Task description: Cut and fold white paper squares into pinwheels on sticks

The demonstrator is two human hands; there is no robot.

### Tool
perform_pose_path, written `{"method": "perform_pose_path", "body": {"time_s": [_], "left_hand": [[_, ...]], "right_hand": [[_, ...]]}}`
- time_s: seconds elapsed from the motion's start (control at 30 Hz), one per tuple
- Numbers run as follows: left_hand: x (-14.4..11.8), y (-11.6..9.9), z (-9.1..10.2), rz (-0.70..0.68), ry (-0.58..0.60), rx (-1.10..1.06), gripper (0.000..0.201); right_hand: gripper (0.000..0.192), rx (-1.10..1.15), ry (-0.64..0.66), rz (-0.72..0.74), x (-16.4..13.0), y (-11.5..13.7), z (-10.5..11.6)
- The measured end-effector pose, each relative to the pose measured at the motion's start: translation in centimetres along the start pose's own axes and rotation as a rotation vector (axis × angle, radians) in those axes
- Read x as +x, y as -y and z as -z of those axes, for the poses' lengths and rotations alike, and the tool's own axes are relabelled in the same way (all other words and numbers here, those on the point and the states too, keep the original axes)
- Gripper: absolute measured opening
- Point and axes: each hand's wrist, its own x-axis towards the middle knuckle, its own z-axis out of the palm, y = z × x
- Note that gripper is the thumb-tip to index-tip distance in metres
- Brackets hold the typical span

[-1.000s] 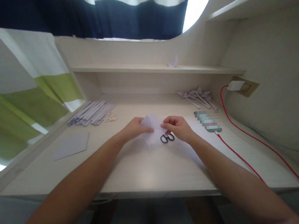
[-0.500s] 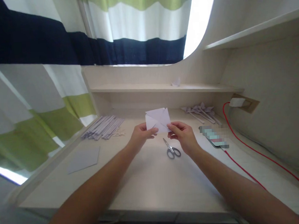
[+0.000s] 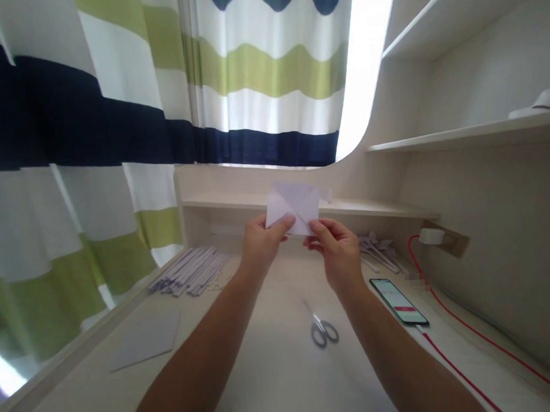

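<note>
Curtain (image 3: pixel 86 137) stripes in navy, white and green are filling the whole left side, way off to the left of the fingers. Lower down, a flat grey paper sheet (image 3: pixel 145 339) is lying on the desk (image 3: pixel 278 381), well below and left of the left hand's fingers, and a bundle of paper strips (image 3: pixel 190 271) is sitting a bit further back, just left of the left wrist. The left hand (image 3: pixel 261 241) is pinching the lower left corner of the folded white paper (image 3: pixel 292 206), thumb on the front and the other fingers curled in behind it. The paper is being held up in the air between both sets of fingertips, well clear of the desk, with its diagonal creases facing the camera. The right hand (image 3: pixel 337 252) is gripping the bottom right edge the same way, thumb and forefinger closed on it, the rest of the fingers tucked under. Scissors (image 3: pixel 322 327) are lying closed on the desk straight below the right hand's fingers, not touching anything. Further right of the fingers, a cluster of paper pinwheels (image 3: pixel 376 248) is resting near the back wall, a phone (image 3: pixel 398 301) with its screen lit is lying flat, and a red cable (image 3: pixel 472 336) is running from it up to a white charger (image 3: pixel 430 236) in the wall socket.
</note>
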Motion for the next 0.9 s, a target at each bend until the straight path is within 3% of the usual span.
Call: {"method": "perform_pose_path", "body": {"time_s": [0.07,0.23,0.3,0.57,0.67,0.8,0.9], "left_hand": [[0.1,0.1,-0.1,-0.011,0.03,-0.022,0.04],[0.3,-0.6,1.4,0.06,0.297,-0.1,0.05],[0.3,-0.9,1.9,0.081,0.344,-0.125,0.048],[0.0,-1.3,2.3,0.027,0.095,0.033,0.04],[0.3,-1.3,2.8,0.065,0.131,0.038,0.041],[0.6,-1.5,3.7,0.071,0.254,-0.031,0.039],[0.4,-1.6,3.9,0.063,0.319,-0.075,0.036]], "right_hand": [[0.03,0.029,-0.027,0.006,0.1,-0.1,0.2],[0.029,0.038,-0.017,-0.008,0.1,-0.5,1.3],[0.028,0.027,0.004,0.007,-0.2,-0.8,1.4],[0.022,-0.029,0.129,0.007,-1.3,-1.8,1.0],[0.017,-0.082,0.18,0.086,-1.0,-0.1,1.7],[0.011,-0.186,0.217,0.318,-1.9,4.9,2.9],[0.012,-0.179,0.422,0.412,-5.0,8.9,4.2]]}}
